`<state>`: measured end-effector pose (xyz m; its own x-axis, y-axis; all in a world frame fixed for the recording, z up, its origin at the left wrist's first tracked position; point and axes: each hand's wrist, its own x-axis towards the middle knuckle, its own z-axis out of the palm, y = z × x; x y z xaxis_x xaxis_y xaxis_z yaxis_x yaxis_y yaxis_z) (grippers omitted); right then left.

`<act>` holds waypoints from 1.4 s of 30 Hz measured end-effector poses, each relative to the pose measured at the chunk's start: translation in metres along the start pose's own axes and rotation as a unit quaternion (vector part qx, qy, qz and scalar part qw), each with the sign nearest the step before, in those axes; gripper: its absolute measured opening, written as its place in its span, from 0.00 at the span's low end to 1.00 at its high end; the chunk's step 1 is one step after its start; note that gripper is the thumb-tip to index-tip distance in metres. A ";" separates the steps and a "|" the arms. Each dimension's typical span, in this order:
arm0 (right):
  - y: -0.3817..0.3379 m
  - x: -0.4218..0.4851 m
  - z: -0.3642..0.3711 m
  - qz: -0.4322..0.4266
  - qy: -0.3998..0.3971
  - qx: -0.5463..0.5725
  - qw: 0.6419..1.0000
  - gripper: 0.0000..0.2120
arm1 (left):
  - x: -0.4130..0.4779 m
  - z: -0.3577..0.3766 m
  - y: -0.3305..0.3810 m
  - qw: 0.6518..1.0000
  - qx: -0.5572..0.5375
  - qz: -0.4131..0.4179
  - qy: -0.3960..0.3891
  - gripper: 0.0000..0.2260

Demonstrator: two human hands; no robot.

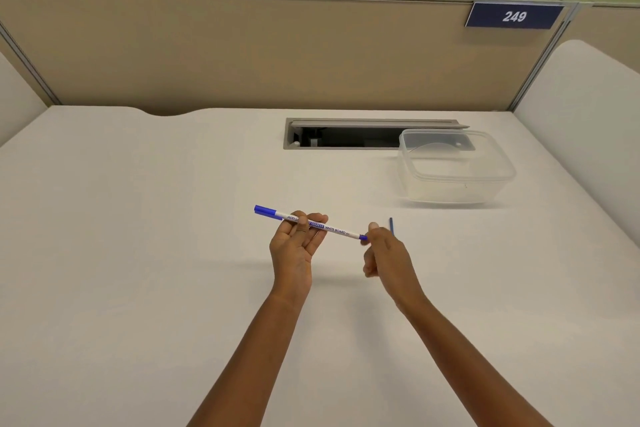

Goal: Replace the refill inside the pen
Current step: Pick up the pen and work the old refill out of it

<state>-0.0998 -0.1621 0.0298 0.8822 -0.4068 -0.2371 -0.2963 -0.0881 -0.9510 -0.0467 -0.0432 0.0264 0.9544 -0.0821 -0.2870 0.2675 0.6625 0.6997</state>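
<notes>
A white whiteboard marker pen (334, 229) with a blue cap at its left end is held level above the desk. My left hand (298, 243) grips its barrel near the middle, palm up. My right hand (384, 251) pinches the blue end at the pen's right tip with thumb and fingers. A thin dark blue refill piece (391, 226) sticks up just behind my right hand; whether the hand holds it or it lies on the desk I cannot tell.
A clear plastic container (457, 180) stands on the white desk (138, 253) at the back right. Behind it is an open cable slot (346, 137) in the desk. Partition walls close off the back and both sides.
</notes>
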 end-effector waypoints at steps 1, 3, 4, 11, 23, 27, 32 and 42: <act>0.002 -0.002 -0.001 -0.048 0.009 -0.032 0.998 0.14 | 0.000 -0.001 0.000 1.000 0.000 0.001 0.002 0.07; 0.007 -0.005 -0.002 -0.126 0.011 -0.083 0.989 0.07 | -0.001 -0.002 0.001 1.000 0.000 0.001 0.005 0.07; 0.010 -0.005 -0.003 -0.156 0.013 -0.114 0.981 0.04 | -0.001 -0.003 0.000 1.000 -0.001 0.001 0.006 0.07; 0.017 0.005 -0.007 -0.327 0.068 -0.312 0.889 0.10 | -0.003 -0.003 -0.001 1.000 -0.012 -0.007 0.010 0.07; -0.009 0.007 -0.002 0.148 -0.076 0.201 0.965 0.20 | -0.002 0.001 -0.001 1.000 -0.008 -0.001 -0.005 0.07; -0.012 0.005 -0.006 0.211 -0.127 0.271 0.931 0.21 | -0.002 -0.002 -0.001 1.000 -0.003 0.007 0.001 0.07; 0.001 -0.003 -0.003 -0.049 -0.007 -0.060 0.997 0.15 | -0.003 -0.004 0.000 1.000 -0.010 0.007 0.013 0.07; 0.018 0.002 -0.007 -0.289 0.055 -0.270 0.917 0.10 | -0.006 -0.007 -0.003 1.000 -0.017 -0.003 0.013 0.07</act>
<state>-0.1059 -0.1711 0.0140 0.9157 -0.2359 0.3255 0.0456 -0.7436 -0.6671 -0.0540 -0.0397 0.0215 0.9489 -0.0663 -0.3086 0.2678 0.6864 0.6761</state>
